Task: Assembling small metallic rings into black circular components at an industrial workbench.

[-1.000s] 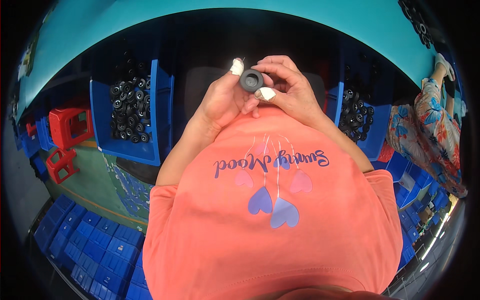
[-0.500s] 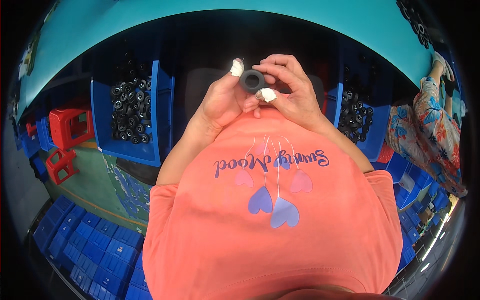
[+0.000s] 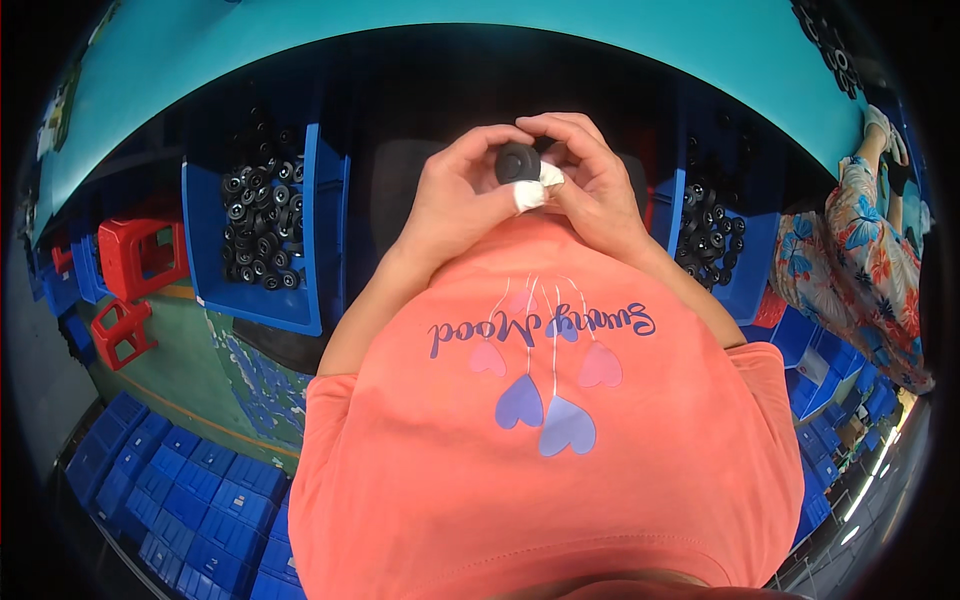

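In front of my chest, both hands are raised and touch each other. My left hand (image 3: 452, 200) is closed on a small black wheel (image 3: 517, 162), fingers curled over its top and thumb at its lower edge. A rounded hub shows in the wheel's face. My right hand (image 3: 598, 180) meets it from the other side, fingers bent and pressed against the wheel's right side. Both thumbs have white tape round their tips. A dark gap between the right fingers hides whether a second part sits there.
A blue bin (image 3: 312, 230) of small black wheels stands on the left, another blue bin (image 3: 752, 262) on the right. Ahead runs a turquoise tabletop (image 3: 420, 18). Red stools (image 3: 140, 255) and stacked blue crates (image 3: 205, 500) lie left. A person in flowered clothing (image 3: 855, 260) is at right.
The black ring's open hole no longer shows; a hub face is seen instead. My left fingers have closed over the wheel's top, and both hands have drawn closer together.
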`<state>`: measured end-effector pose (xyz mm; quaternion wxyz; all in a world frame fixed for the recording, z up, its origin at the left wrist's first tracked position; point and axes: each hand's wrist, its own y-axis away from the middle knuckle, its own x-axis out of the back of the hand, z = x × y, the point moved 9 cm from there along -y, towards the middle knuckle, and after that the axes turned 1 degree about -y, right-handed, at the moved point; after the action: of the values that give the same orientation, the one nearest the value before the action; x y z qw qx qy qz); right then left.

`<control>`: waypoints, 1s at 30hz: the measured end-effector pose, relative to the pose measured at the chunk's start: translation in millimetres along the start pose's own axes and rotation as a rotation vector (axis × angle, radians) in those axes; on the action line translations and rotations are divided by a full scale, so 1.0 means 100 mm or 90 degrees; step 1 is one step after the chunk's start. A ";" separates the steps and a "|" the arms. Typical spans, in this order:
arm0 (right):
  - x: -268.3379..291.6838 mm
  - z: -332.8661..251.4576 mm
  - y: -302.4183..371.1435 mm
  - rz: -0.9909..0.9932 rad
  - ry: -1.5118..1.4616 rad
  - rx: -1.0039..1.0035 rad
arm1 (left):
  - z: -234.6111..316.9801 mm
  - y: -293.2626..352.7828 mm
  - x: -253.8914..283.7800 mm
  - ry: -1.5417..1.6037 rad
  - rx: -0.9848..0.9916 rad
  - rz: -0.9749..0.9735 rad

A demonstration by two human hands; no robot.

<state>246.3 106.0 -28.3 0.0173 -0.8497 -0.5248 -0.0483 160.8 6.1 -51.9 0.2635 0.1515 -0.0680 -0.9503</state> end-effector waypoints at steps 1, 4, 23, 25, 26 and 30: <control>-0.01 0.07 0.00 0.001 -0.068 -0.039 | 0.11 0.01 0.02 -0.124 -0.056 0.028; -0.06 0.27 0.03 0.002 -0.238 -0.159 | 0.37 0.06 0.04 -0.387 -0.196 0.111; -0.30 0.61 0.22 -0.117 -0.563 -0.415 | 0.25 0.06 -0.01 -0.397 -0.113 0.090; -0.30 0.60 0.22 -0.109 -0.585 -0.423 | 0.25 0.06 -0.03 -0.380 -0.095 0.085; -0.31 0.59 0.22 -0.112 -0.595 -0.423 | 0.25 0.06 -0.04 -0.373 -0.095 0.083; -0.33 0.60 0.24 -0.134 -0.631 -0.421 | 0.23 0.06 -0.05 -0.354 -0.093 0.076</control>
<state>256.5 70.5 -90.7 -0.4994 -0.6746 -0.5089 0.1912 160.0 4.7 -28.1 0.3006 -0.1388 -0.0776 -0.9404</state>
